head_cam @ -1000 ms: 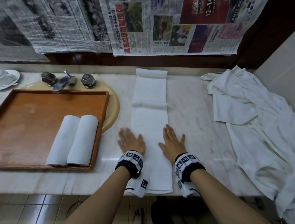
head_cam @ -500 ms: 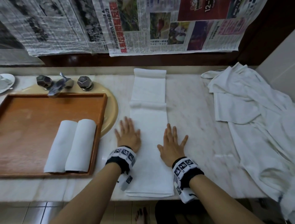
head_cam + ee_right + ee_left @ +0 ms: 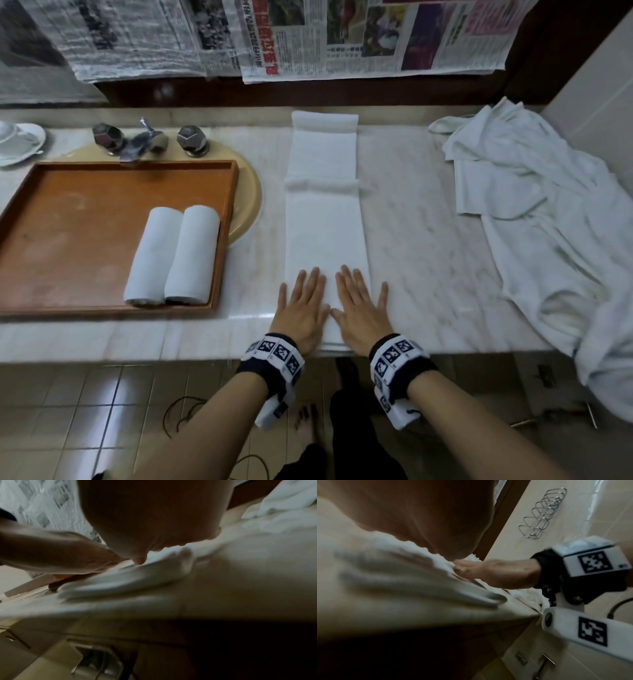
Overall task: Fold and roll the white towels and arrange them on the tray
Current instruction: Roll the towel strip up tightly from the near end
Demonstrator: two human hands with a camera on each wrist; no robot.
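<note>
Both forearms reach forward side by side, each wrist wrapped in a dark band carrying white marker blocks. The left hand (image 3: 303, 310) lies flat, palm down, fingers straight and slightly spread. The right hand (image 3: 359, 308) lies the same way just beside it, thumbs nearly touching, at the counter's near edge.

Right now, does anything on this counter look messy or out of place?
Yes. A crumpled heap of white towels sprawls over the counter's right side and spills over its front edge. The folded towel strip has a raised crease across it, and the wooden tray sits over the sink basin.
</note>
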